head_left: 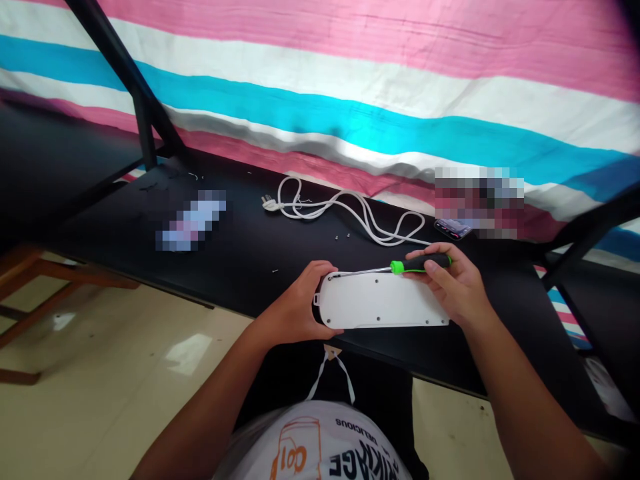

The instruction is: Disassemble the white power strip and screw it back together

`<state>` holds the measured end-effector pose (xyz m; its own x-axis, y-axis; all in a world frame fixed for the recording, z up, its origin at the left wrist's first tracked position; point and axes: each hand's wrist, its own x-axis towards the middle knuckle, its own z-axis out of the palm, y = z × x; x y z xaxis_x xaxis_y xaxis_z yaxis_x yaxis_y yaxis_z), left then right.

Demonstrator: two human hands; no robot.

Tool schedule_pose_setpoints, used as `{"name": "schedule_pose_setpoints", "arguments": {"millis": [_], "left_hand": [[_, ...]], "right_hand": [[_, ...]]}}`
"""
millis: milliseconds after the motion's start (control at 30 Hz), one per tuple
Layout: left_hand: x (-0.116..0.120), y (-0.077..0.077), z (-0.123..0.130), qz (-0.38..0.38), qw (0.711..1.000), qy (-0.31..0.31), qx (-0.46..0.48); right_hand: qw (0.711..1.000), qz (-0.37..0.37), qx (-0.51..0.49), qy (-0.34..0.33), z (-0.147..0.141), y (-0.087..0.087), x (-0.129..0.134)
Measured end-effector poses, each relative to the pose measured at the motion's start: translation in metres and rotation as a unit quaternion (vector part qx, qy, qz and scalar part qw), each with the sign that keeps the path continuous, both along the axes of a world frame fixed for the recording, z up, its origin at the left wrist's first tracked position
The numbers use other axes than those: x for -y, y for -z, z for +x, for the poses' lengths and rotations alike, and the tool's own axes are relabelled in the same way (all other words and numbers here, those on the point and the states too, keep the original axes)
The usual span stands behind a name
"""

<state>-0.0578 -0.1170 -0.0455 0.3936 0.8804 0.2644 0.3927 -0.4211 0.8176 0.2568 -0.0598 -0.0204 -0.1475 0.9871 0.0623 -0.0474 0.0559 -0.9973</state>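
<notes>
A white power strip [400,301] lies with its flat back facing up, screw holes showing along its edges. My left hand [301,303] is wrapped round its left end, thumb on the near edge and fingers at the far edge. In my right hand [457,283] is a screwdriver [397,267] with a black and green handle. Its shaft slants left across the back, the tip at the hole in the far left corner. The heel of my right hand is beside the strip's right end. Whether a screw sits under the tip is too small to tell.
A white power cord [367,213] with a plug [270,203] lies looped behind the strip on the black table [240,233]. Small screws [343,237] are scattered nearby. A phone [453,229] lies at the right, and a blurred-out object [193,220] at the left. Striped cloth [350,100] hangs behind.
</notes>
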Motion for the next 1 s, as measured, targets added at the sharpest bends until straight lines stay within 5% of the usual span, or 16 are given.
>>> {"name": "schedule_pose_setpoints", "arguments": {"millis": [400, 633, 1000], "left_hand": [[-0.002, 0.001, 0.000, 0.006, 1.000, -0.003, -0.021], [-0.002, 0.001, -0.001, 0.010, 0.998, 0.007, -0.061], [-0.002, -0.001, 0.004, 0.043, 0.986, 0.004, -0.163]], "right_hand": [[0.990, 0.035, -0.040, 0.133, 0.014, -0.005, -0.018], [0.980, 0.112, -0.024, 0.165, 0.007, -0.021, -0.059], [0.973, 0.122, -0.006, 0.195, -0.012, 0.021, -0.075]]}}
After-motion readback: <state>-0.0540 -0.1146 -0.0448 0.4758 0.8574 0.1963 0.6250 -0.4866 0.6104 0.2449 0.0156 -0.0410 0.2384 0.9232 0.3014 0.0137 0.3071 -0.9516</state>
